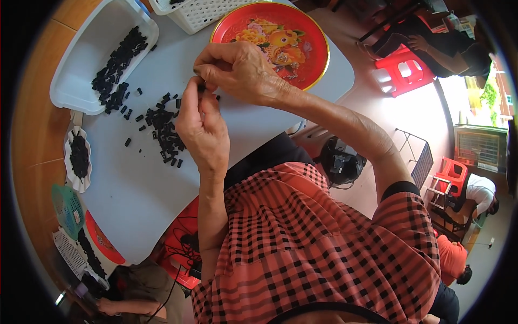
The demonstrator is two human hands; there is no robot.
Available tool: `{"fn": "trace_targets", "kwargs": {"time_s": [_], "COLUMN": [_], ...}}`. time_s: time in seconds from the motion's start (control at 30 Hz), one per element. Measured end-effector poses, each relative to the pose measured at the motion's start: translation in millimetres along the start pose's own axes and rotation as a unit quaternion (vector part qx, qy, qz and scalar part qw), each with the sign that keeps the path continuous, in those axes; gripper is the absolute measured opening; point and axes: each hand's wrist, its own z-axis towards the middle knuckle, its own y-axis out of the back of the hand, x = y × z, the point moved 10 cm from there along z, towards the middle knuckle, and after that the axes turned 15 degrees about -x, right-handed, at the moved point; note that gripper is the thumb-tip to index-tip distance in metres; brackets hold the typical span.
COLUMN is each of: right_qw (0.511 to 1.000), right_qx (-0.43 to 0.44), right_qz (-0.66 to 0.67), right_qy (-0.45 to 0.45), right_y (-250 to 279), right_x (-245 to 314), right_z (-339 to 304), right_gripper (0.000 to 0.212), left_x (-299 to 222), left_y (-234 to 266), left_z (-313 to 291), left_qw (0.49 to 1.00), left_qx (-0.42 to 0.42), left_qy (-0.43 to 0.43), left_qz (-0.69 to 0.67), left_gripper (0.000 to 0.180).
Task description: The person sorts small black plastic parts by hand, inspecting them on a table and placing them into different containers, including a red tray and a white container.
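Note:
My left hand [204,129] pinches a small black plastic piece [202,87] upright between thumb and fingers. Over its top, my right hand [237,73] is closed, thumb against forefinger; whatever lies between those fingertips is too small and covered to make out. Beside my left hand, a loose pile of short black cylindrical pieces [164,129] spreads over the pale table [129,189]. Beyond my right hand is a round red tray [318,46] with a gold rim and a flower pattern; tiny shiny bits seem to lie on it.
A white tub [67,81] at the far left holds many black pieces. A white perforated basket [202,16] stands at the back. Left of the table are a fluted white dish [83,183] and a green basket [67,210]. Other people and red stools [404,70] are around.

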Motion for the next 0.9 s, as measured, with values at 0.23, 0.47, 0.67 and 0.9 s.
{"fn": "trace_targets", "kwargs": {"time_s": [0.23,0.47,0.67,0.9], "right_qw": [0.975,0.899,0.849,0.904], "right_qx": [-0.024,0.11,0.17,0.105], "right_qz": [-0.162,-0.276,-0.371,-0.266], "right_qy": [0.151,0.322,0.337,0.316], "right_y": [32.9,9.3,-14.2,1.9], "right_x": [-4.3,-26.5,-32.2,-6.0], "right_z": [25.2,41.7,38.6,27.4], "right_gripper": [0.012,0.014,0.011,0.009], "left_x": [12.1,29.9,43.5,54.2], "left_y": [11.9,11.5,14.9,16.6], "left_z": [-1.6,-13.5,-11.0,-12.8], "left_qw": [0.998,0.995,0.985,0.961], "left_qx": [0.034,0.053,0.032,0.015], "left_qy": [0.031,0.082,0.151,0.215], "left_qz": [-0.033,-0.034,-0.079,-0.171], "left_gripper": [0.017,0.016,0.019,0.017]}}
